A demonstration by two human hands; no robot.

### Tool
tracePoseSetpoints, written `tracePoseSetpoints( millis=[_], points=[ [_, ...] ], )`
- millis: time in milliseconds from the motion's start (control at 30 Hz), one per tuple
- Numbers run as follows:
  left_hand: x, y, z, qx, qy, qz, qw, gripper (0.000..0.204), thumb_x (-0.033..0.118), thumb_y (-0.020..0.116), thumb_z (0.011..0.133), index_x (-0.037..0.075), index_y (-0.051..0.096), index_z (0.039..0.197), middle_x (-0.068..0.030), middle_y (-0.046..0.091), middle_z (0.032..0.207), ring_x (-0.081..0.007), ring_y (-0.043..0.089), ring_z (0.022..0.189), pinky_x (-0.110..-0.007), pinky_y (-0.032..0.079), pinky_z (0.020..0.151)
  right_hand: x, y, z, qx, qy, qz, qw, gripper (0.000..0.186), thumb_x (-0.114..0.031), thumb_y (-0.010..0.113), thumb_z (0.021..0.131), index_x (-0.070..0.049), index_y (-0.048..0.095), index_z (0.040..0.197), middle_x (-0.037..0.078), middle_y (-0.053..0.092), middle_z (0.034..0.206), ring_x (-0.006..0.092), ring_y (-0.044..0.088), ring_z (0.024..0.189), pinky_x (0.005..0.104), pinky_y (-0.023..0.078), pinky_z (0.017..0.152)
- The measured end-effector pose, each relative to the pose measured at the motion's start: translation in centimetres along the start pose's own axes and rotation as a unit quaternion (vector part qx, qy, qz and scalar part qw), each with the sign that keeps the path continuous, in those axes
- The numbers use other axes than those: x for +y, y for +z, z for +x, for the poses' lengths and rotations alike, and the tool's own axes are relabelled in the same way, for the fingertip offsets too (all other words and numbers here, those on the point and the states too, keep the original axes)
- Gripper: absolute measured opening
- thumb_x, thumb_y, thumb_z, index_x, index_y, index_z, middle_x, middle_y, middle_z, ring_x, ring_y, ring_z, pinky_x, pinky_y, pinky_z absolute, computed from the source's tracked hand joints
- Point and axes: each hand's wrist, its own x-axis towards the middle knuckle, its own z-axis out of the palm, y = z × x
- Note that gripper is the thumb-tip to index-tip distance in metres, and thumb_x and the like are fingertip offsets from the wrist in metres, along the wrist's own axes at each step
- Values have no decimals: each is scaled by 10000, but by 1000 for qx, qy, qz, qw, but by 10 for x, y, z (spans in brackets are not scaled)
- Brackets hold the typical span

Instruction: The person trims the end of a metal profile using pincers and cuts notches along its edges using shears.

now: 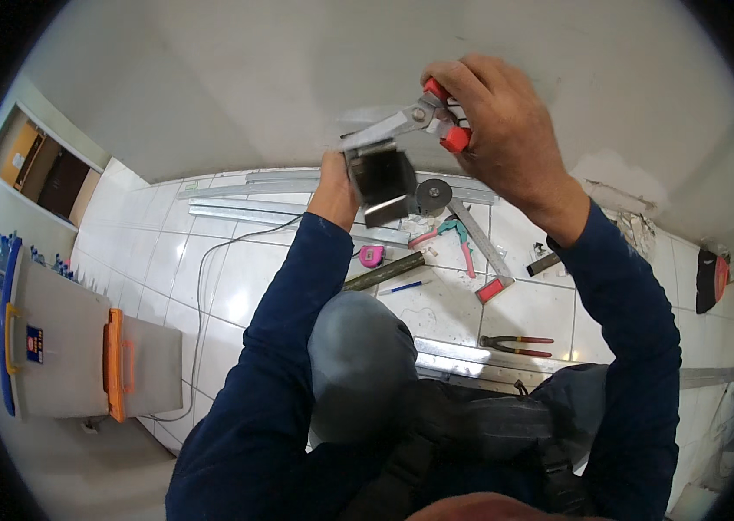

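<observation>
My right hand grips red-handled silver snips at the open-ended grey metal channel my left hand grasps, the cutting, I judge, unfinished

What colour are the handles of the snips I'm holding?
Red, where the handles show, in the head view.

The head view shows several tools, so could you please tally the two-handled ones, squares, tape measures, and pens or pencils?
Two-handled tools: 3 (red-handled snips in the right hand, teal-and-pink pliers, red-handled pincers)
Metal square: 1
Pink tape measure: 1
Blue pen or pencil: 1
Total: 6
</observation>
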Motion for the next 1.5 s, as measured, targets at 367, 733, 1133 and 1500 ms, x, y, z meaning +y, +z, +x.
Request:
tracePoseSetpoints(
  millis=[367, 733, 1133, 1500],
  points=[
    [36, -16, 18, -23, 37, 112, 993, 577, 496, 291, 1058, -16, 551, 1004, -235, 643, 857, -354, 632, 796, -470, 548, 739, -11, -41, -77, -398, 355, 440, 722, 348, -250, 702, 859, -27, 672, 1125, 154, 700, 1017, 288, 641, 954, 379, 485, 900],
    [30, -25, 29, 59, -64, 118, 989, 464, 444, 350, 1062, 12, 447, 1198, -258, 624, 982, -374, 646, 831, -523, 558, 748, -38, -34, -75, -258, 282, 321, 867, 257, -203, 692, 844, -20, 594, 995, 228, 667, 910, 442, 640, 855, 486, 503, 756],
    [20, -19, 29, 140, -3, 193, 971, 486, 450, 364, 1065, 45, 442, 1322, -228, 623, 1090, -374, 649, 982, -573, 547, 823, -33, -35, -74, -364, 429, 540, 626, 223, -207, 671, 891, -16, 651, 1005, 79, 654, 845, 169, 616, 797, 334, 495, 772],
    [5, -10, 25, 161, 49, 210, 963, 511, 467, 358, 1066, 46, 446, 1344, -202, 609, 1161, -362, 654, 974, -573, 548, 820, -37, -27, -85, -332, 374, 525, 689, 302, -261, 669, 879, -30, 635, 1072, 121, 659, 889, 241, 601, 833, 373, 469, 830]
  ],
)
